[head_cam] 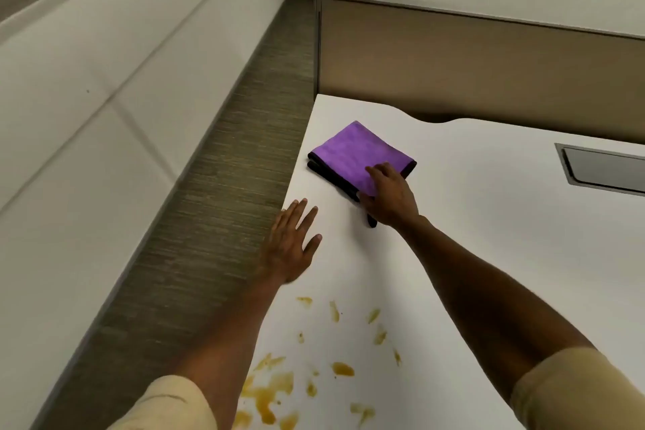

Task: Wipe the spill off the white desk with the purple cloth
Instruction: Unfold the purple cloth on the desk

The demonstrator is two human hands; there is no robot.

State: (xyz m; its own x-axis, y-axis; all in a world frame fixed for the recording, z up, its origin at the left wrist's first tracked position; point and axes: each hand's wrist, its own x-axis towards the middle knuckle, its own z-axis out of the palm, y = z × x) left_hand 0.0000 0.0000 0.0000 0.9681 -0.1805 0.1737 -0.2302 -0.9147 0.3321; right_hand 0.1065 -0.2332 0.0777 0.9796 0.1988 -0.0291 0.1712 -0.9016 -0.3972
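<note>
A folded purple cloth with a dark underside lies near the far left corner of the white desk. My right hand rests on the cloth's near corner, fingers on top and thumb at its edge, pinching it. My left hand lies flat on the desk by the left edge, fingers spread, holding nothing. An orange-brown spill of smears and drops covers the desk close to me, between my forearms.
A tan partition panel stands along the desk's far edge. A grey recessed cable tray sits in the desk at the right. Left of the desk runs a strip of carpet and a white wall.
</note>
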